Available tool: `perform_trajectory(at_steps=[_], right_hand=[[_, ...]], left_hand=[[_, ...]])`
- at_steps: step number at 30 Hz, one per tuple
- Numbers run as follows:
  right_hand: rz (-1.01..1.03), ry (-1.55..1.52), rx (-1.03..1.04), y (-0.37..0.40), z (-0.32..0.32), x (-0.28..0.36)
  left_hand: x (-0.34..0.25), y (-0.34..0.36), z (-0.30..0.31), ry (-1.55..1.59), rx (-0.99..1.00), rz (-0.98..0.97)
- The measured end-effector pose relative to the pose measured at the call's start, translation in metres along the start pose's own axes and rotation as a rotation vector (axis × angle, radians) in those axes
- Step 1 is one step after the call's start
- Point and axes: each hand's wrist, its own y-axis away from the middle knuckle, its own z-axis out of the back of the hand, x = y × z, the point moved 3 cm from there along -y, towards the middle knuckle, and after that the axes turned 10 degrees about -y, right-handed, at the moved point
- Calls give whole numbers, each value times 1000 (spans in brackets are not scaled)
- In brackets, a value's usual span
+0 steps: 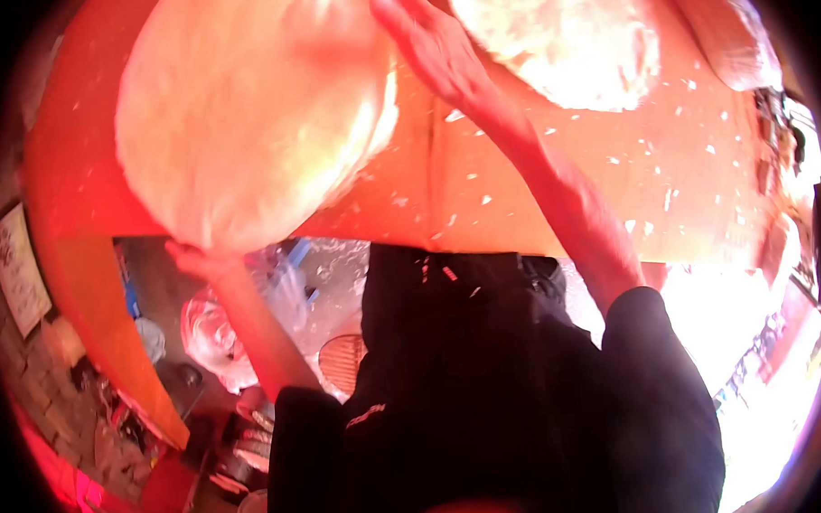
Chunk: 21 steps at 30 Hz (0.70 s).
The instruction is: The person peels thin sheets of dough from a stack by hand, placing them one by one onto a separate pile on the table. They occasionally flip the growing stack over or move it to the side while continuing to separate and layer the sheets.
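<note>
A large, pale, rounded bundle (243, 118) lies at the upper left of the orange-lit table, partly over its front edge. My left hand (203, 262) is against the bundle's lower edge, its fingers partly hidden beneath it. At the bundle's upper right side is my right hand (426, 52), fingers extended and touching or very near the surface. A second pale, fluffy mass (566, 38) rests on the table to the right of my right hand.
White scraps dot the table (517, 189). Another wrapped roll (724, 33) sits at the upper right. Below the table's front edge are a clear plastic bag (216, 331), a woven round item (342, 363) and assorted clutter on the floor.
</note>
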Motion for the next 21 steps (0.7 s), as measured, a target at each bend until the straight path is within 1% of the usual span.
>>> perform_trajectory(at_steps=[1,3,5,6,7,8,9,11,12,14,15,16,17,19,21], right_hand=[[36,294,-15,11,23,16],[169,659,-32,41,83,26],[123,1133,-27,66,140,4],[117,1136,-34,76,161,-2],[171,1171,5,85,176,-5],[235,1204,48,87,185,-7],[238,1204,41,84,189,-5],[319,1284,98,82,196,2],[390,1209,118,80,196,3],[442,1215,67,73,198,14],[482,1212,26,71,198,18],[436,1256,29,68,197,14],[437,1256,25,71,200,8],[539,1317,289,77,198,-2],[533,1281,311,79,205,3]], left_hand=[[8,4,6,-1,32,-31],[23,27,11,-61,-5,-49],[66,19,63,-100,-67,90],[80,32,68,-159,-58,151],[92,52,64,-222,-46,213],[100,73,52,-270,52,251],[108,95,37,-314,149,285],[114,133,0,-356,401,321],[114,146,-17,-351,415,314],[114,172,-52,-357,695,311],[113,181,-67,-353,698,306],[112,189,-83,-362,744,300],[114,193,-97,-371,792,292],[119,196,-120,-332,839,288],[114,204,-144,-353,890,263]])
